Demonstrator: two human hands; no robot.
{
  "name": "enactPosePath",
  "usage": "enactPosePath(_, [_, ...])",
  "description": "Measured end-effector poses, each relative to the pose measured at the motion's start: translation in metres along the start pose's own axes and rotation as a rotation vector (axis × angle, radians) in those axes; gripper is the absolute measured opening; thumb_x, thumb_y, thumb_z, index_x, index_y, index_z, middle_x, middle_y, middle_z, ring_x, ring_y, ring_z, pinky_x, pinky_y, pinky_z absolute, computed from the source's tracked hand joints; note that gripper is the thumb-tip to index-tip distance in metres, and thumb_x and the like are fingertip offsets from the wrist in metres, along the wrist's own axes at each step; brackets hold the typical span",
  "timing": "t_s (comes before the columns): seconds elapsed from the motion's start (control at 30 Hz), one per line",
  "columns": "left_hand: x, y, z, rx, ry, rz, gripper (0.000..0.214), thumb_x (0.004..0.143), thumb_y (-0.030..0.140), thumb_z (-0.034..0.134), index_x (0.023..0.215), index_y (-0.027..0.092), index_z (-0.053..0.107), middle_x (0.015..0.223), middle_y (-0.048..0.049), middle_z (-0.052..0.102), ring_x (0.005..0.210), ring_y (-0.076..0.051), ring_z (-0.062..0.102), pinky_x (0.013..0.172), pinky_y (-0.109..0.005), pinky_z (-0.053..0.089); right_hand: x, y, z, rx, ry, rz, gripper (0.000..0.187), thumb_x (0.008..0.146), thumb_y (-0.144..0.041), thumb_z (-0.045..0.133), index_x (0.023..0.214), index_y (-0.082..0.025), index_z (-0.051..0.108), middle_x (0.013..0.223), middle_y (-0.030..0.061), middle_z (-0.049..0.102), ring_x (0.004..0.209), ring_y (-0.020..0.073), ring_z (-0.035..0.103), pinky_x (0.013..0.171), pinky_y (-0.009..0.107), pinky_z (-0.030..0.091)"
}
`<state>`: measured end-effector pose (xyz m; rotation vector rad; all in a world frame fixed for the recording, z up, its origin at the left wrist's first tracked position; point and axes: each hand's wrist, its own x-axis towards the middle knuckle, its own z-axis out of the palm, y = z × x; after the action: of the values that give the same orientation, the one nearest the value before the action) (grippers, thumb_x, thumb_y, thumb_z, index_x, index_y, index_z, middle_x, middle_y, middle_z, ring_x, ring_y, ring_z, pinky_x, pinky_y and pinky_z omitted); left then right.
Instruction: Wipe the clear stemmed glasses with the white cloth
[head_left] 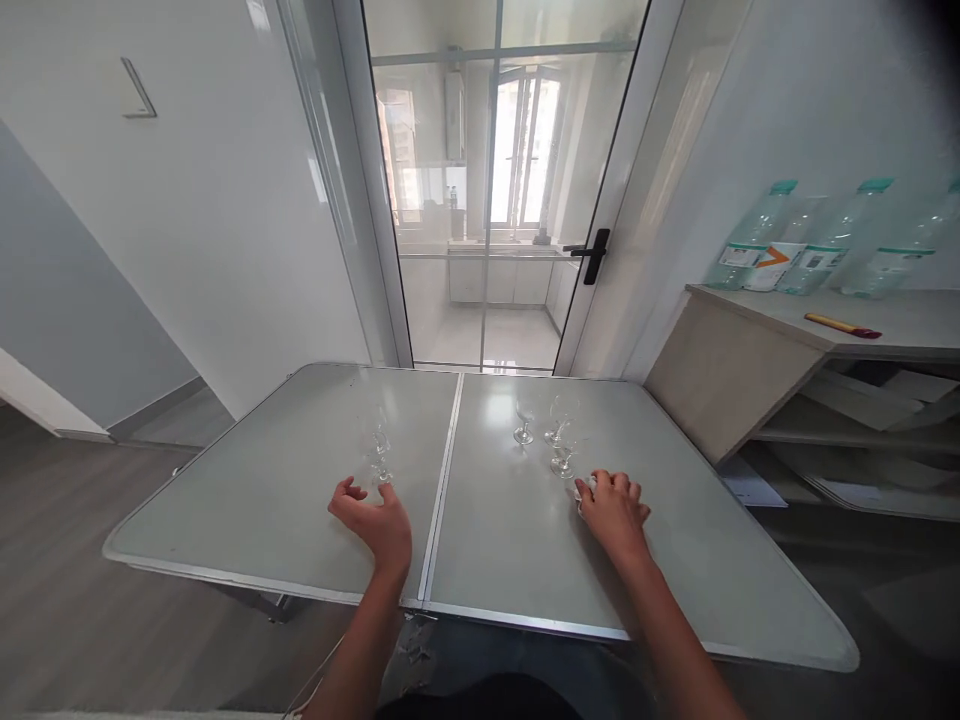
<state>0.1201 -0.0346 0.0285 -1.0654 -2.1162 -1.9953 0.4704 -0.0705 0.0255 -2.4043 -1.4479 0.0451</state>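
Observation:
My left hand is open over the left half of the table, thumb and fingers apart. Just beyond its fingertips stand clear stemmed glasses, one behind another, their outlines faint against the tabletop. My right hand is closed on a clear glass, mostly hidden by the fingers and low over the right half. Past that hand, a short-stemmed glass is upright and nearest to it. Two more stemmed glasses stand farther back, one to the left and one close behind.
The pale folding table has a metal seam down its middle. A glazed door with a black handle stands behind it. At right, a shelf unit bears plastic bottles and a yellow-and-red stick-like object.

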Motion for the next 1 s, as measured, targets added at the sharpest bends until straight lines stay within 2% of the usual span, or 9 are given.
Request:
enactPosePath(0.13, [0.006,-0.014,0.008,0.280,-0.187,-0.033,0.072,0.078,0.037,0.078,0.138,0.017,0.042,0.127,-0.0160,0.053,0.116,-0.031,0.054,0.098,-0.049,0.045,-0.023,0.014,-0.003,-0.093,-0.060,0.029,0.050,0.095,-0.047,0.050,0.131,-0.015,0.062,0.126,0.0213,0.055,0.122,0.0414,0.049,0.093,0.056,0.046])
enactPosePath(0.3, [0.008,-0.021,0.018,0.184,-0.289,-0.048,0.039,0.091,0.041,0.067,0.120,0.020,0.050,0.119,-0.0153,0.063,0.116,-0.034,0.061,0.098,-0.051,0.044,-0.026,0.036,-0.001,-0.094,-0.182,-0.028,0.035,0.090,-0.022,0.047,0.118,-0.017,0.066,0.115,0.0180,0.060,0.112,0.0368,0.056,0.087,0.049,0.049])
enactPosePath(0.4, [0.008,-0.023,0.019,0.078,-0.304,-0.050,0.028,0.096,0.039,0.061,0.114,0.023,0.049,0.107,-0.0097,0.067,0.104,-0.027,0.067,0.089,-0.042,0.049,-0.032,0.036,-0.008,0.008,-0.077,-0.113,0.030,0.088,-0.013,0.045,0.107,-0.015,0.068,0.104,0.0189,0.063,0.099,0.0331,0.061,0.087,0.045,0.049])
enactPosePath(0.5, [0.005,-0.013,0.022,-0.139,-0.347,-0.042,0.026,0.100,0.043,0.054,0.114,0.022,0.049,0.098,-0.0058,0.066,0.090,-0.022,0.070,0.079,-0.034,0.051,-0.050,0.016,-0.024,0.211,0.267,-0.158,0.026,0.094,-0.022,0.044,0.109,-0.016,0.065,0.108,0.0202,0.063,0.097,0.0324,0.061,0.085,0.043,0.048])
enactPosePath(0.57, [-0.001,0.002,0.028,-0.300,-0.426,-0.020,0.029,0.101,0.046,0.051,0.116,0.021,0.050,0.096,-0.0040,0.066,0.079,-0.018,0.070,0.076,-0.031,0.052,-0.063,-0.007,-0.031,0.350,0.402,-0.159,0.026,0.098,-0.032,0.044,0.110,-0.018,0.062,0.112,0.0178,0.063,0.099,0.0311,0.061,0.084,0.040,0.047])
enactPosePath(0.7, [-0.022,0.032,0.045,-0.377,-0.722,0.072,0.029,0.100,0.044,0.053,0.119,0.022,0.057,0.087,-0.0006,0.067,0.066,-0.014,0.066,0.071,-0.029,0.053,-0.067,-0.051,-0.025,0.655,0.227,-0.033,0.031,0.100,-0.050,0.044,0.088,-0.024,0.056,0.077,0.0032,0.063,0.069,0.0222,0.057,0.067,0.031,0.042])
enactPosePath(0.8, [-0.040,0.036,0.053,-0.378,-0.962,0.232,0.027,0.098,0.042,0.057,0.117,0.025,0.065,0.085,-0.0003,0.068,0.063,-0.014,0.064,0.070,-0.029,0.053,-0.052,-0.070,-0.010,0.855,0.109,0.082,0.040,0.097,-0.058,0.043,0.076,-0.025,0.048,0.064,-0.0006,0.056,0.061,0.0194,0.051,0.058,0.029,0.039])
enactPosePath(0.87, [-0.048,0.031,0.053,-0.348,-1.047,0.324,0.026,0.096,0.042,0.061,0.116,0.027,0.069,0.086,-0.0012,0.071,0.067,-0.015,0.064,0.074,-0.032,0.055,-0.041,-0.077,-0.004,0.955,0.121,0.112,0.043,0.097,-0.063,0.038,0.077,-0.025,0.046,0.065,-0.0006,0.054,0.061,0.0191,0.051,0.056,0.028,0.039])
enactPosePath(1.0, [-0.055,0.022,0.048,-0.366,-1.053,0.356,0.031,0.092,0.043,0.067,0.118,0.026,0.070,0.089,-0.0034,0.072,0.068,-0.016,0.065,0.075,-0.034,0.056,-0.027,-0.087,-0.007,0.982,0.279,0.119,0.049,0.097,-0.069,0.028,0.083,-0.025,0.045,0.069,-0.0016,0.051,0.063,0.0177,0.049,0.058,0.027,0.040])
